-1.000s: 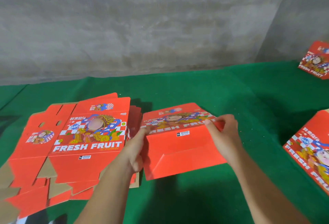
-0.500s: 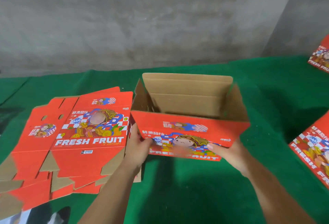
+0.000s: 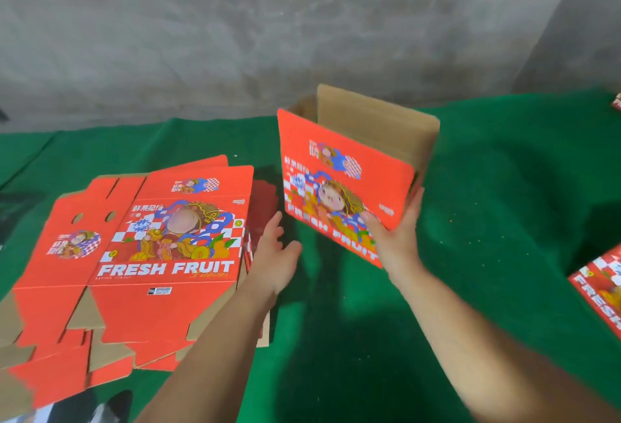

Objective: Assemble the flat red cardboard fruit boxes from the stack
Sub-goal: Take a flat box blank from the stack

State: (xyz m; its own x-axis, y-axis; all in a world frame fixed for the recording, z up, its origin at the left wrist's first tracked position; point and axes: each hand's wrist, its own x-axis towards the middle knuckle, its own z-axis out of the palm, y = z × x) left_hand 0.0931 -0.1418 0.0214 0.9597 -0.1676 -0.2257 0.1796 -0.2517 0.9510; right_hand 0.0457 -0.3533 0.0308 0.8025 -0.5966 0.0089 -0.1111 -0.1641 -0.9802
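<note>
The top flat box [image 3: 168, 248] of the stack on the left reads "FRESH FRUIT" in white capitals under its cartoon picture, with a small cursive line below too blurred to read. Above the picture stand Chinese characters, and a small white barcode label sits lower down. The opened box [image 3: 342, 184] shows "FRESH FRU", the rest covered by the right hand [image 3: 393, 237].
</note>
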